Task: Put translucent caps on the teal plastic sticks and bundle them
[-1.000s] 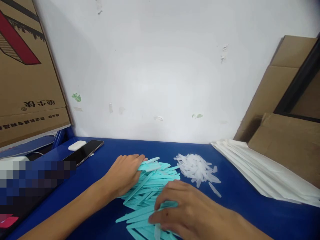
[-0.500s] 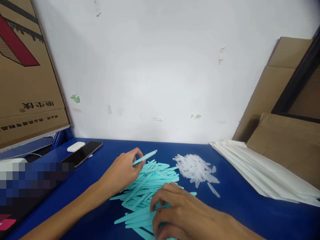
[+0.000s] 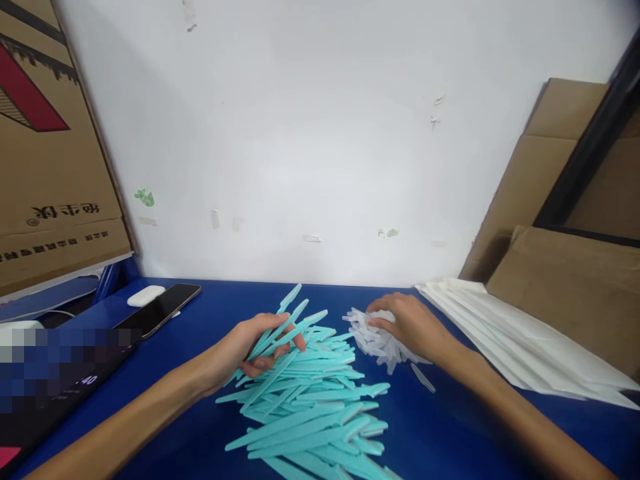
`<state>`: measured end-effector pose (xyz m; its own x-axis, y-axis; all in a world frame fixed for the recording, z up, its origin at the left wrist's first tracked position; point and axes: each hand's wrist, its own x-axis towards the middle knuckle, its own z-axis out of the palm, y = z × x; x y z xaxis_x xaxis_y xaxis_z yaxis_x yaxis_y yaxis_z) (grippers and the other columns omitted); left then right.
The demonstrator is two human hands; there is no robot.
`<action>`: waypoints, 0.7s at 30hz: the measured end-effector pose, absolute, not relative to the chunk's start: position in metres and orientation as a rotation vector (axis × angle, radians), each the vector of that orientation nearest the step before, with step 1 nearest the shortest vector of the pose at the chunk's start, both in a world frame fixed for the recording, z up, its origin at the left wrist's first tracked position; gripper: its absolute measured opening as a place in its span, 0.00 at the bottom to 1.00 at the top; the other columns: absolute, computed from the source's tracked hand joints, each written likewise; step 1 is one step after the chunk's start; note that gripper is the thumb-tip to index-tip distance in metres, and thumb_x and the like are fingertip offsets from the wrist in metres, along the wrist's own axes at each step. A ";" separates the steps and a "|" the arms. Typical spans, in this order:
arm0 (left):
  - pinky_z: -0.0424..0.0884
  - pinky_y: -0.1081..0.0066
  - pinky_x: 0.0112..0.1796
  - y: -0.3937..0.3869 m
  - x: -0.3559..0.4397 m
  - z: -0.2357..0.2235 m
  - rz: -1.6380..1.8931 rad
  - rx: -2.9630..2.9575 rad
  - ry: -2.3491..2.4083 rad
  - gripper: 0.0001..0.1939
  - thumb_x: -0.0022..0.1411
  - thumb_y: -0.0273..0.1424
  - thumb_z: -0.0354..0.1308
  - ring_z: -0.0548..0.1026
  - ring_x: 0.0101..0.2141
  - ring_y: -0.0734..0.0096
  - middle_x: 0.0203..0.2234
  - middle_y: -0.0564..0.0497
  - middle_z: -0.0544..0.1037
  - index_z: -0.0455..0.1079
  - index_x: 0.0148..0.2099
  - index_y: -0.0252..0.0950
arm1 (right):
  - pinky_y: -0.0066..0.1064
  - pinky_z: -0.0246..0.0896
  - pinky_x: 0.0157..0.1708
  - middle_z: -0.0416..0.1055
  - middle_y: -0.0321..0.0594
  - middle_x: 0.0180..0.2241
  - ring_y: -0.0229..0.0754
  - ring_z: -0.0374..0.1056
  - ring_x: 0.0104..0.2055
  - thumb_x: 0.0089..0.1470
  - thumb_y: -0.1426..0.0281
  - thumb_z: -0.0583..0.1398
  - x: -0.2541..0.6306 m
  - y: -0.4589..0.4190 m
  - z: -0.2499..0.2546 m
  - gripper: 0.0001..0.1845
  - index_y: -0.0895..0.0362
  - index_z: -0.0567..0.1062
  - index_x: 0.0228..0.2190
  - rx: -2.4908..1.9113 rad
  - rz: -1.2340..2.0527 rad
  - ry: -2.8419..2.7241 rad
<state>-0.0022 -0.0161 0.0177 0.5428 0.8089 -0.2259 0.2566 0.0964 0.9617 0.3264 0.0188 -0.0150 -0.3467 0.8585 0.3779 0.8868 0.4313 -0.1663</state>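
My left hand (image 3: 270, 343) is closed around several turquoise eyebrow razors (image 3: 300, 327), their blade ends fanned up and to the right. It hovers over the far left side of a large heap of the same razors (image 3: 305, 380). In the nearer part of that heap, razors lie roughly side by side, handles to the left. My right hand (image 3: 407, 320) reaches onto a pile of translucent plastic caps (image 3: 373, 340). Its thumb and fingers are bent together around a cap (image 3: 383, 315), partly hidden by the fingers.
A phone (image 3: 160, 310) and a white rounded case (image 3: 145, 296) lie at the left on the blue table (image 3: 430, 440). White sheets or bags (image 3: 505, 340) are stacked at the right, beside folded cardboard (image 3: 570, 293). A large carton (image 3: 55, 167) stands left; a white wall (image 3: 310, 133) rises behind.
My right hand has left the near razors and moved up and right to the cap pile. My left hand has turned palm up, and several razors now show fanned in it.
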 end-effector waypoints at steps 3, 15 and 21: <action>0.39 0.72 0.21 -0.019 -0.001 0.019 0.503 1.328 0.876 0.30 0.64 0.54 0.50 0.48 0.22 0.79 0.28 0.55 0.57 0.76 0.43 0.31 | 0.42 0.67 0.47 0.79 0.45 0.46 0.52 0.74 0.47 0.66 0.59 0.56 0.311 0.005 -0.008 0.17 0.52 0.78 0.49 -1.321 -0.007 -2.184; 0.44 0.73 0.22 -0.034 0.006 0.021 0.278 1.490 0.783 0.29 0.69 0.56 0.47 0.52 0.23 0.78 0.30 0.55 0.58 0.75 0.48 0.37 | 0.29 0.66 0.31 0.75 0.32 0.26 0.38 0.72 0.28 0.58 0.61 0.65 0.243 -0.037 -0.018 0.19 0.50 0.77 0.51 -1.002 0.907 -1.858; 0.46 0.75 0.21 -0.035 0.010 0.016 0.171 1.520 0.791 0.30 0.66 0.58 0.49 0.51 0.21 0.81 0.30 0.57 0.58 0.73 0.48 0.37 | 0.26 0.63 0.26 0.74 0.32 0.24 0.36 0.71 0.25 0.59 0.61 0.65 0.238 -0.045 -0.018 0.13 0.50 0.80 0.45 -0.952 0.981 -1.862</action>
